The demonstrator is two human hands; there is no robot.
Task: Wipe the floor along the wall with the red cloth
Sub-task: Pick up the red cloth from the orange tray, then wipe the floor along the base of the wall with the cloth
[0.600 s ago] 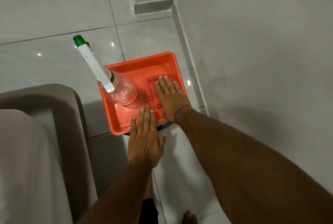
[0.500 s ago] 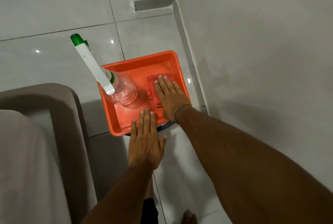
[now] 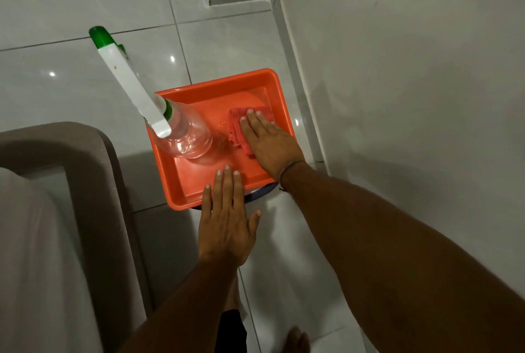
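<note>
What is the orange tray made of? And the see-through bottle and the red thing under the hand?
The orange tray looks like smooth moulded plastic: rounded rim, soft shine. The spray bottle seems to be clear plastic, since the tray shows through it, with a white and green plastic sprayer. The red cloth looks like soft fabric, as it lies in folds under the right hand.

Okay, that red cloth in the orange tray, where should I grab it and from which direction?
Pinch the red cloth at its loose folded edges on the side facing the spray bottle, coming from above. The right hand lies flat on it, so curling those fingers should gather the layers. The tray wall crowds the far and wall sides, and the left hand rests at the near rim.
</note>
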